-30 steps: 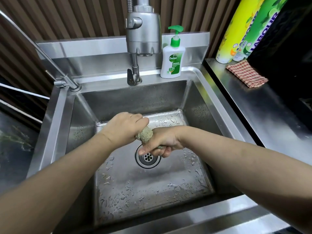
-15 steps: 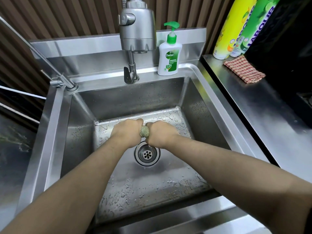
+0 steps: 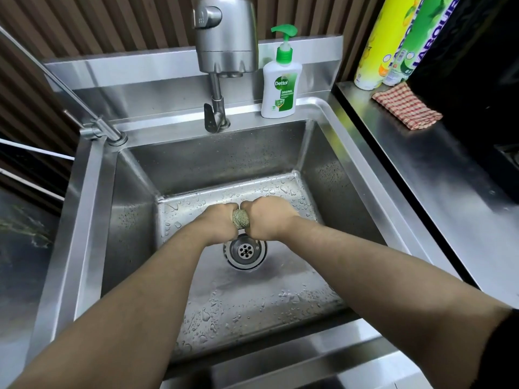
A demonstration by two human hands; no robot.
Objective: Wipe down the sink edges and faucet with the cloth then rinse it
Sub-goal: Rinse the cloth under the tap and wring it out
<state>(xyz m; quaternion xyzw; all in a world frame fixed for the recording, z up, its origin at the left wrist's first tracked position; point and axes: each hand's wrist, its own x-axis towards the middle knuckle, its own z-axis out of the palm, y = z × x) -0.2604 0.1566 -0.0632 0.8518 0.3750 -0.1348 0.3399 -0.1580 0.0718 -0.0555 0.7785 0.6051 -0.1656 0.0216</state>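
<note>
Both fists have swung level since a second ago, when the right one sat lower with a cloth end poking out above it; over the last half second they hardly shift. Now the left hand (image 3: 217, 221) and right hand (image 3: 266, 220) sit side by side, backs up, each with fingers curled tightly round the cloth (image 3: 241, 219), the knuckles nearly touching at the far side.

Only a short bulge of the cloth shows between the two fists. Its long axis runs left to right, from one palm into the other, and both ends are hidden inside the hands, so which end is which cannot be told. What shows is a tight, rounded wad, mottled grey-green with a knobbly, pebbled surface, squeezed into a roll.

It is held low inside the sink (image 3: 92, 209), just beyond the drain (image 3: 245, 250) and above the basin floor, which is beaded with water drops. Whether any water drips from the cloth cannot be made out.

At the back rim stands the faucet (image 3: 226, 40), its broad spray head over the basin, with a white and green soap bottle (image 3: 280, 85) just to its right. On the right-hand counter (image 3: 449, 197) lies a folded red checked cloth (image 3: 407, 109), near two tall spray cans (image 3: 373, 43).
</note>
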